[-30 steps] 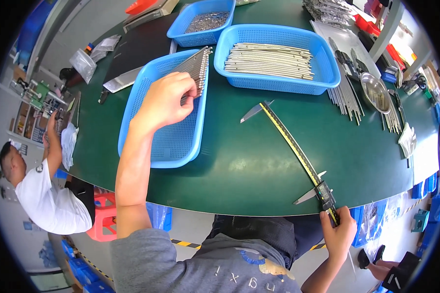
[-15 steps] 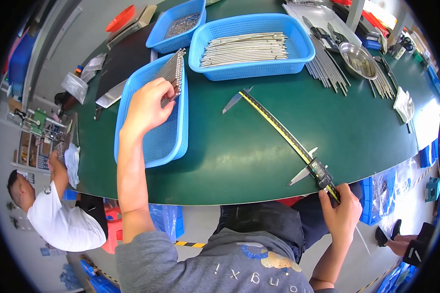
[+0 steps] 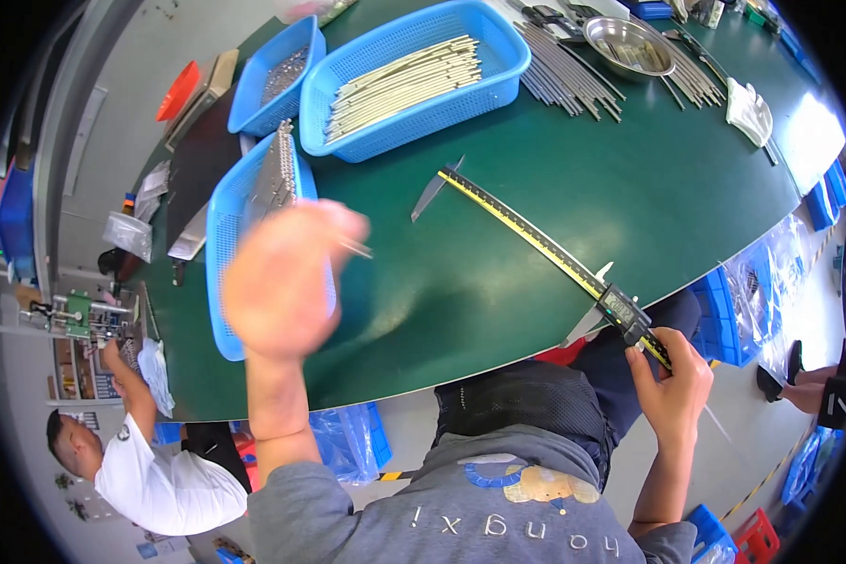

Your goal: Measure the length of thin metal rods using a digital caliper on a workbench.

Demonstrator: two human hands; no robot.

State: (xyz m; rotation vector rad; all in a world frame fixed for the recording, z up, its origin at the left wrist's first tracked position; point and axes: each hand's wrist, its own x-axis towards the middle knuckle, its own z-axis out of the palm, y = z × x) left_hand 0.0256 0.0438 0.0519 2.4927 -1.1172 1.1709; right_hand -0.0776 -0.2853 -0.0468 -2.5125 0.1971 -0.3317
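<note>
My left hand (image 3: 287, 282), smeared by motion, is raised over the near end of a long blue mesh basket (image 3: 224, 315). Past its fingertips pokes a short length of thin metal rod (image 3: 355, 247), pinched there. Behind the hand, a bundle of slim metal rods (image 3: 277, 174) leans in that basket's far end. My right hand (image 3: 675, 381) is closed around the near end of a digital caliper (image 3: 536, 235), at the table's front edge. The caliper's long beam points to the far left across the green table, its jaws wide apart. A thin pale strip sticks out below my right hand.
A second blue basket (image 3: 514, 80) holds pale rods; a smaller one (image 3: 244, 103) holds small metal parts. Grey rods (image 3: 564, 75), a metal bowl (image 3: 630, 49) and a white glove (image 3: 749, 113) lie at the far right. A person in white (image 3: 164, 479) works at the left.
My left hand has come away from the rod bundle toward me and right, with a thin rod in its fingers. My right hand keeps hold of the caliper. The whole view has turned.
</note>
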